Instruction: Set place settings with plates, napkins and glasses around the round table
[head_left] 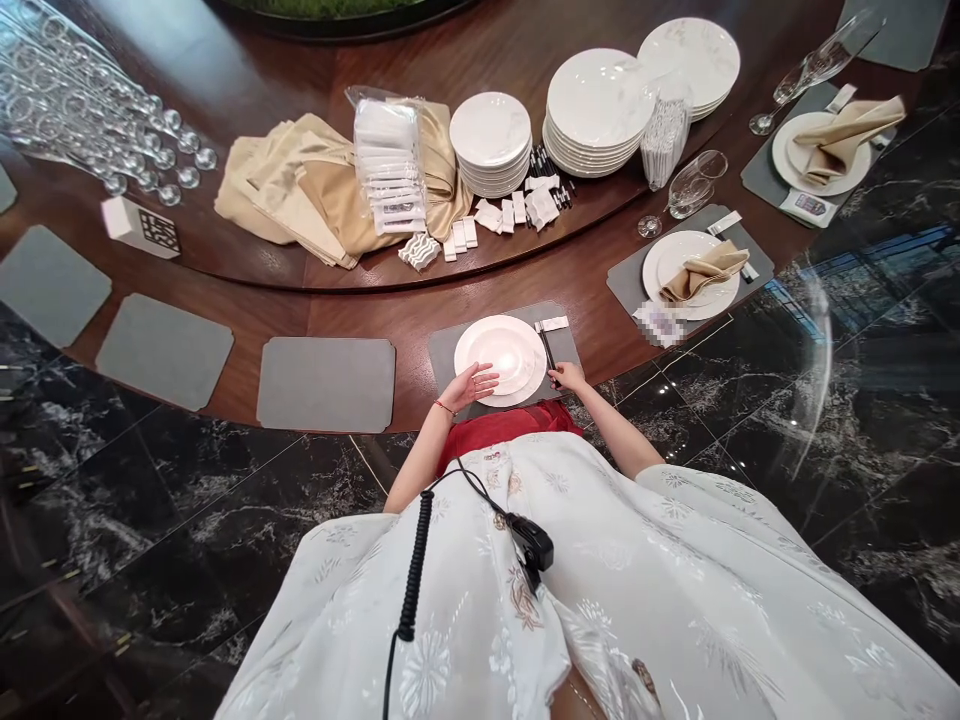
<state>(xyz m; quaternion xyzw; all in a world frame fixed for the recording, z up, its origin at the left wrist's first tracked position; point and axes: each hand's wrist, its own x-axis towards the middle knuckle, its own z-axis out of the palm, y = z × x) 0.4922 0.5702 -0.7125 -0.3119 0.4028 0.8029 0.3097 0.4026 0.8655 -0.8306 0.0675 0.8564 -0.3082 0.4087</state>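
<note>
A white plate (501, 355) with a smaller plate on it sits on a grey placemat (445, 352) at the near edge of the round wooden table. My left hand (471, 385) rests open on the plate's near-left rim, fingers spread. My right hand (568, 376) is at the mat's right side, its fingers pinched on the near end of dark chopsticks (546, 347), which lie beside the plate with their far end on a white rest (553, 323).
Bare grey placemats (326, 383) line the table edge to the left. Two set places with folded napkins (701, 270) lie to the right. The raised turntable holds plate stacks (491, 140), gold napkins (315, 185), wrapped packets (388, 165), chopstick rests and glasses (90, 110).
</note>
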